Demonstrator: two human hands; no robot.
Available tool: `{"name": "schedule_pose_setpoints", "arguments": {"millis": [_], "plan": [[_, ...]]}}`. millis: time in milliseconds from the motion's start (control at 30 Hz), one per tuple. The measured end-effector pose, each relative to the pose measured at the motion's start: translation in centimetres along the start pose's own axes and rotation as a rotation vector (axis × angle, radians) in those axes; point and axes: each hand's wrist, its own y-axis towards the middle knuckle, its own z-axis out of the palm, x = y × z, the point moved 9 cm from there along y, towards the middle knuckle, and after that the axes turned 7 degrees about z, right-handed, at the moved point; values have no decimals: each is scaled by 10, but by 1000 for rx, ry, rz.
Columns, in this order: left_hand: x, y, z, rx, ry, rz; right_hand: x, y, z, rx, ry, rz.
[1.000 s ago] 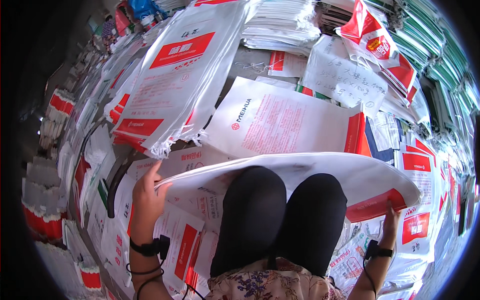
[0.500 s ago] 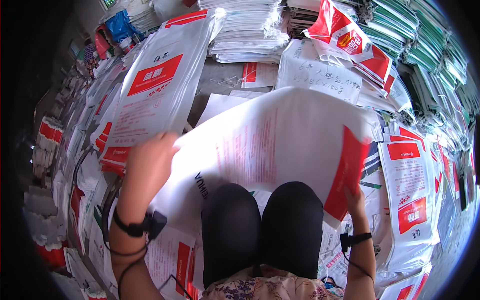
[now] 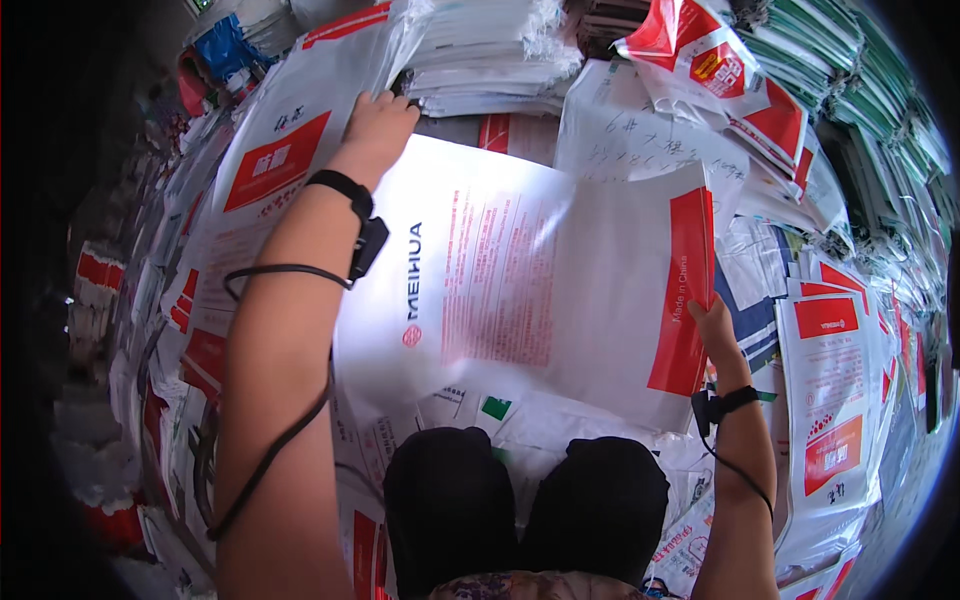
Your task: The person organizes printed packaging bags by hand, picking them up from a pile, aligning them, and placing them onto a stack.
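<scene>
A large white bag [image 3: 600, 280] with red print and a red band along its right edge lies spread above my knees. My left hand [image 3: 383, 122] is at its far left corner, fingers bent over the edge and closed; the fingertips are partly hidden. My right hand [image 3: 713, 328] pinches the bag's red right edge. Another white-and-red bag [image 3: 240, 240] lies to the left, partly behind my left forearm.
A stack of white bags [image 3: 490, 60] stands at the far middle. A white sheet with handwriting [image 3: 610, 130] lies right of it, near crumpled red-and-white bags [image 3: 700, 65]. Green-edged stacks [image 3: 810, 50] rise at far right. More printed bags [image 3: 830, 400] lie to the right.
My left hand has moved forward and right, to the bag's far left corner. The bag, bowed and raised before, now lies flatter. My right hand stays on its red edge.
</scene>
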Motion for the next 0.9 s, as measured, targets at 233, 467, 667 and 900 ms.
{"name": "schedule_pose_setpoints", "arguments": {"millis": [233, 467, 667, 900], "plan": [[-132, -35, 69, -111, -529, -79, -47, 38, 12, -115, -475, 46], [-202, -289, 263, 260, -1496, -695, -63, 42, 17, -94, -364, 11], [-250, -434, 315, 382, -1761, -1467, -80, 44, 17, 22, -38, 172], [-116, -412, 327, 34, -630, -1100, -104, 56, 12, -59, -298, -25]]}}
